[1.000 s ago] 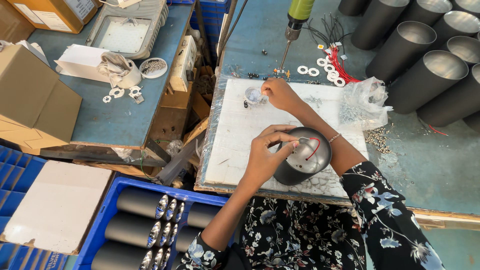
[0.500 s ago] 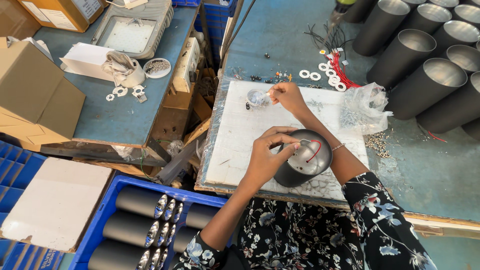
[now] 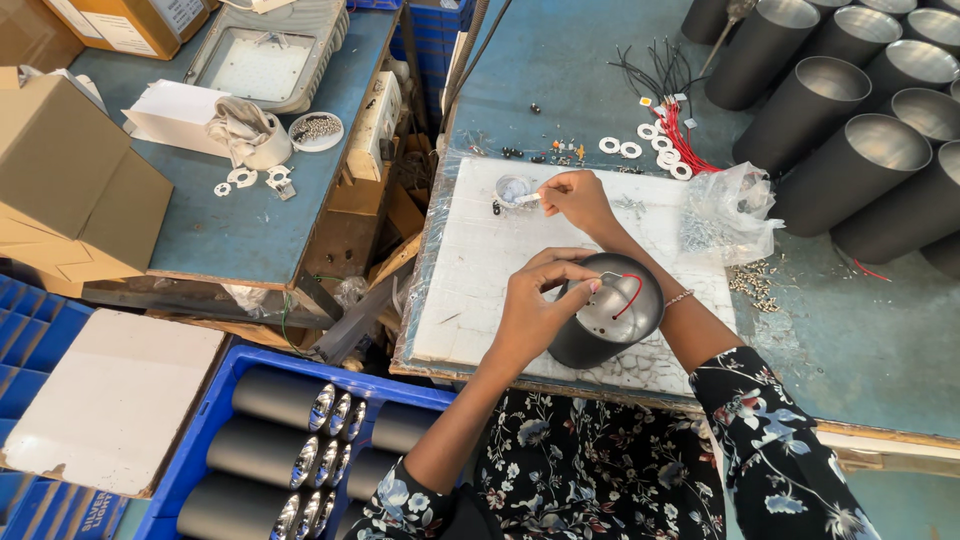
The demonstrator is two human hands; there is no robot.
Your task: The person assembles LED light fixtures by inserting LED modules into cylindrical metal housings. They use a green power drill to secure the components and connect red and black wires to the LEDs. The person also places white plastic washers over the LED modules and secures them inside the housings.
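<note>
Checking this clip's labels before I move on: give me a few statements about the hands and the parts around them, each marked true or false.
1. The left hand grips the rim of the dark cylindrical housing on the white board. True.
2. The right hand rests flat on the blue crate. False: it holds a thin stick at a small round cup on the board.
3. A red wire shows inside the housing. True.
4. The open-topped black cylinders stand at the left of the bench. False: they stand at the upper right.
5. White rings lie beyond the board. True.
</note>
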